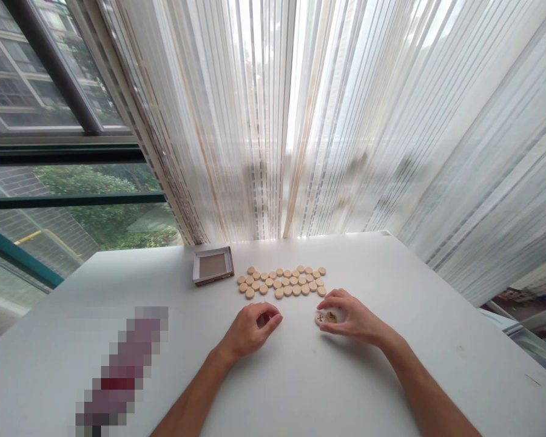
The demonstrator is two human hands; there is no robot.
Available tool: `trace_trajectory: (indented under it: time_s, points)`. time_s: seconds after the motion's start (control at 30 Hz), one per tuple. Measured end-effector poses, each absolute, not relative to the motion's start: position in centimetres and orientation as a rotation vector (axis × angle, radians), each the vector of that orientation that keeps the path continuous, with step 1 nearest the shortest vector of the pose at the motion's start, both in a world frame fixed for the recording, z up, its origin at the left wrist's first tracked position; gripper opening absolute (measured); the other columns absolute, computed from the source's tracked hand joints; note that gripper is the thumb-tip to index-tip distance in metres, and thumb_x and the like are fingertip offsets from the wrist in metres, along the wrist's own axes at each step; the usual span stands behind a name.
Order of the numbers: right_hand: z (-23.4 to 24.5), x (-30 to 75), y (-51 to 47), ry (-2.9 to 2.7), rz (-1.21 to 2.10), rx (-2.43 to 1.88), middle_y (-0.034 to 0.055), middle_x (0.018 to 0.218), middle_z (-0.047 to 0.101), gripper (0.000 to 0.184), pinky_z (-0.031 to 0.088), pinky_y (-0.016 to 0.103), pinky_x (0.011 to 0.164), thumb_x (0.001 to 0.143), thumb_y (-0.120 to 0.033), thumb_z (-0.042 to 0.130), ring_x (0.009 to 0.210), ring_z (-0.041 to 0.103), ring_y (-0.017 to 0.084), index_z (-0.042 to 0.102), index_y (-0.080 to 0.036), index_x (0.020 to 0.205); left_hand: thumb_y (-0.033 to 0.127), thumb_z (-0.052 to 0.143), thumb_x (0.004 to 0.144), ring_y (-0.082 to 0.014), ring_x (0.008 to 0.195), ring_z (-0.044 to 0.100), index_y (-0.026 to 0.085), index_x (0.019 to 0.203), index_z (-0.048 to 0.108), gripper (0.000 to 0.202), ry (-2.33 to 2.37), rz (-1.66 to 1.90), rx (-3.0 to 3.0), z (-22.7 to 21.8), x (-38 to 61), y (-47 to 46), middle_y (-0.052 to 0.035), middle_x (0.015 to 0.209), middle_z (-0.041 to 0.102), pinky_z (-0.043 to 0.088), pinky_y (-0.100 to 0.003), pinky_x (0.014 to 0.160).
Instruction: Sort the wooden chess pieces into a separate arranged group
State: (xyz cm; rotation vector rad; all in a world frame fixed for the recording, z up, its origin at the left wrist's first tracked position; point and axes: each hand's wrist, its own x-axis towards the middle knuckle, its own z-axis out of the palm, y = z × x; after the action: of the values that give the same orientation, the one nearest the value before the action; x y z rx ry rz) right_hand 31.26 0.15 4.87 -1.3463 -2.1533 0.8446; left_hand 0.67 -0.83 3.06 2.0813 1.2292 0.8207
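As the head view shows, the left hand (251,328) and the right hand (351,315) stand apart from each other. The right hand curves thumb and fingers around two marked discs (320,318) on the counter (291,376); whether it presses them, I cannot tell. The left hand is curled, its inside hidden. A sideways push could make these discs slide, since the surface seems smooth. They look round, pale and wood-like, with dark signs; plain discs (287,281) lie beyond.

A home, judging by striped curtains (264,133) and window (68,153) onto greenery (100,185).
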Motion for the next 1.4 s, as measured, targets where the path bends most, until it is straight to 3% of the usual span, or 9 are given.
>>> trace_trajectory:
  time_s: [0.23, 0.63, 0.83, 1.03, 1.17, 1.4]
  points:
    - [4.8, 30.6, 0.1, -2.192, 0.798, -1.327, 0.0055, 0.103, 0.063, 0.017, 0.047, 0.04, 0.097, 0.08, -0.04, 0.075, 0.107, 0.057, 0.028, 0.076, -0.03, 0.094, 0.044, 0.056, 0.094, -0.0182, 0.072, 0.063, 0.022, 0.091, 0.073, 0.028, 1.24, 0.82, 2.097, 2.9, 0.6, -0.8, -0.0029, 0.081, 0.074, 0.048, -0.027, 0.07]
    - [4.8, 30.9, 0.1, -2.163, 0.798, -1.34, 0.0055, 0.105, 0.064, 0.02, 0.05, 0.038, 0.093, 0.08, -0.043, 0.075, 0.103, 0.061, 0.026, 0.074, -0.029, 0.094, 0.046, 0.056, 0.094, -0.0179, 0.072, 0.063, 0.022, 0.092, 0.074, 0.029, 1.245, 0.81, 2.093, 3.1, 0.6, -0.8, -0.0029, 0.082, 0.074, 0.048, -0.027, 0.07]
    - [4.2, 31.1, 0.7, -1.973, 0.6, -1.3, 0.0058, 0.091, 0.065, 0.025, 0.051, 0.034, 0.074, 0.098, -0.041, 0.051, 0.084, 0.062, 0.022, 0.071, -0.026, 0.1, 0.044, 0.056, 0.095, -0.0176, 0.072, 0.061, 0.022, 0.091, 0.073, 0.028, 1.243, 0.808, 2.1, 2.8, 0.6, -0.8, -0.0024, 0.081, 0.073, 0.047, -0.026, 0.069]
    - [2.9, 31.2, 1.9, -1.973, 0.561, -1.331, 0.007, 0.104, 0.063, 0.029, 0.052, 0.032, 0.072, 0.099, -0.039, 0.048, 0.089, 0.063, 0.021, 0.072, -0.026, 0.11, 0.039, 0.054, 0.096, -0.0169, 0.07, 0.061, 0.021, 0.09, 0.072, 0.026, 1.232, 0.818, 2.084, 2.6, 0.7, -0.8, -0.002, 0.079, 0.072, 0.047, -0.025, 0.067]
    - [2.6, 31.4, 2.1, -1.999, 0.538, -1.329, 0.0068, 0.105, 0.063, 0.028, 0.052, 0.031, 0.072, 0.098, -0.039, 0.05, 0.093, 0.063, 0.022, 0.075, -0.026, 0.103, 0.037, 0.053, 0.096, -0.0171, 0.07, 0.061, 0.021, 0.091, 0.072, 0.025, 1.23, 0.827, 2.083, 2.6, 0.7, -0.8, -0.002, 0.08, 0.072, 0.046, -0.025, 0.067]
    - [1.9, 31.5, 2.8, -1.923, 0.459, -1.372, 0.0049, 0.098, 0.068, 0.02, 0.05, 0.031, 0.068, 0.089, -0.041, 0.064, 0.079, 0.063, 0.019, 0.069, -0.023, 0.081, 0.032, 0.054, 0.095, -0.0173, 0.07, 0.062, 0.021, 0.091, 0.072, 0.021, 1.238, 0.86, 2.112, 2.5, 0.8, -0.8, -0.0016, 0.08, 0.073, 0.047, -0.026, 0.068]
